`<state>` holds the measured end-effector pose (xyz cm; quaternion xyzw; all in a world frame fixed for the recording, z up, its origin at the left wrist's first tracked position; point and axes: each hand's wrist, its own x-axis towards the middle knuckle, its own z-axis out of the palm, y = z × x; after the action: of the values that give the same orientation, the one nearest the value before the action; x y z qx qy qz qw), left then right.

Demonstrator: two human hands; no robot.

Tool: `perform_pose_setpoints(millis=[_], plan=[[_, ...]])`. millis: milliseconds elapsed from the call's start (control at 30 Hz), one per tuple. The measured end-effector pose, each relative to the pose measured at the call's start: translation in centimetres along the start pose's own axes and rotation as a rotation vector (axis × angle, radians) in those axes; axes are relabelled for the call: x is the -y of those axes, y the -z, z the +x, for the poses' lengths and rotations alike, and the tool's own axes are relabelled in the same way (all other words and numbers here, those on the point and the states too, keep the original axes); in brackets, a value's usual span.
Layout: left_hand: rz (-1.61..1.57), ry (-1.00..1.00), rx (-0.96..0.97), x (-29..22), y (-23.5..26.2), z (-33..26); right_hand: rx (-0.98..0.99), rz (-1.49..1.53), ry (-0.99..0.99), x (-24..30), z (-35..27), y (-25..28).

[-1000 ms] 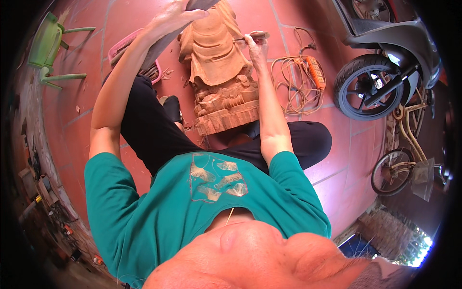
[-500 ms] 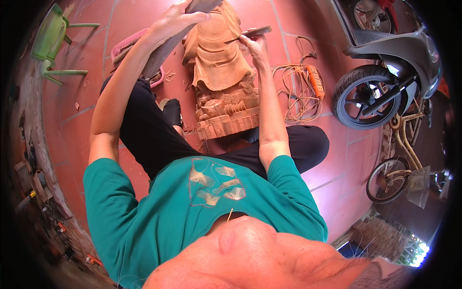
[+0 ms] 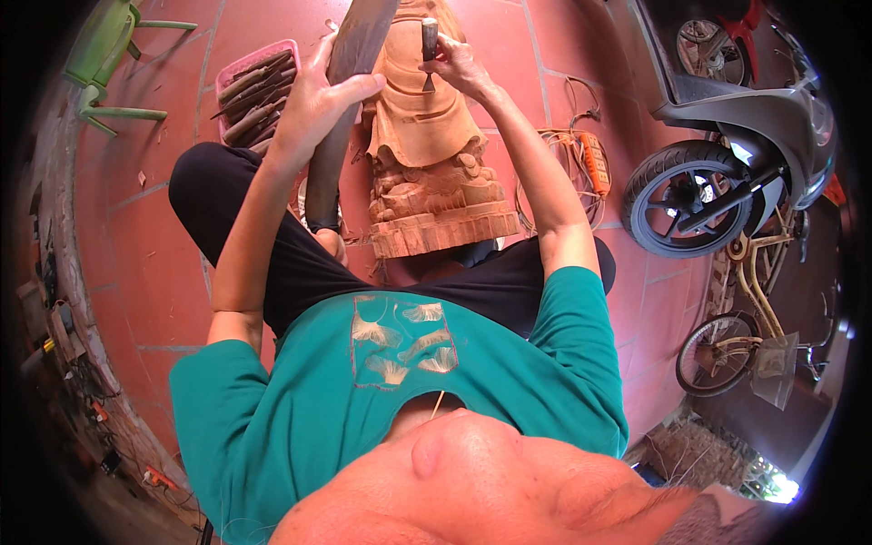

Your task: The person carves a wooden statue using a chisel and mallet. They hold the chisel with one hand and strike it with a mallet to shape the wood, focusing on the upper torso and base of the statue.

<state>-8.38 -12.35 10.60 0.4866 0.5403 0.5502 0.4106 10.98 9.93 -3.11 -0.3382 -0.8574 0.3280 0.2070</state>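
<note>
A carved wooden statue point(image 3: 422, 127) with robe folds and a rough, blocky base lies on the floor between my legs, its base toward me. In my right hand point(image 3: 460, 67) is a chisel point(image 3: 430, 38), held upright by its dark handle with the blade end at the carved folds. My left hand point(image 3: 320, 104) is closed around a long, flat, dark wooden mallet point(image 3: 360, 45), which slants along the statue's left side. The mallet's far end runs out of the picture at the top.
A pink basket point(image 3: 221, 82) full of chisels stands left of the statue. To the right lie an orange power strip point(image 3: 595, 163) and its coiled cord point(image 3: 556, 213). Further right are a motorbike wheel point(image 3: 688, 189) and a bicycle point(image 3: 718, 354). A green chair point(image 3: 102, 45) stands at far left.
My right hand has moved left over the statue, and the chisel has swung from sideways to upright. My left hand has come nearer to me with the mallet, uncovering the basket.
</note>
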Motion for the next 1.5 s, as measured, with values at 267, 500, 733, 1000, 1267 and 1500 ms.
perform_pose_setpoints(millis=[267, 500, 733, 1000, 1267, 1500], plan=[[-0.02, 0.096, -0.025, 2.4, 0.0, 0.0, 0.004, 0.116, 0.023, 0.0, -0.3, -1.7], [0.077, 0.077, -0.022, 4.1, 0.2, 0.7, 0.063, -0.012, 0.03, 1.1, -0.3, -0.9], [0.368, -0.128, -0.081, 6.2, -0.6, 1.2, 0.078, 0.029, -0.003, 1.6, -0.8, -0.5], [0.527, -0.097, 0.108, 6.3, -0.1, 1.6, 0.053, 0.057, 0.013, 0.9, -1.0, -1.1], [0.716, 0.037, 0.089, 5.6, -0.8, 1.3, 0.037, 0.093, 0.046, 0.9, -1.2, -1.3], [0.4, -0.013, 0.105, 6.1, -0.2, 1.4, 0.067, 0.099, 0.003, 1.4, -1.6, -1.0]])
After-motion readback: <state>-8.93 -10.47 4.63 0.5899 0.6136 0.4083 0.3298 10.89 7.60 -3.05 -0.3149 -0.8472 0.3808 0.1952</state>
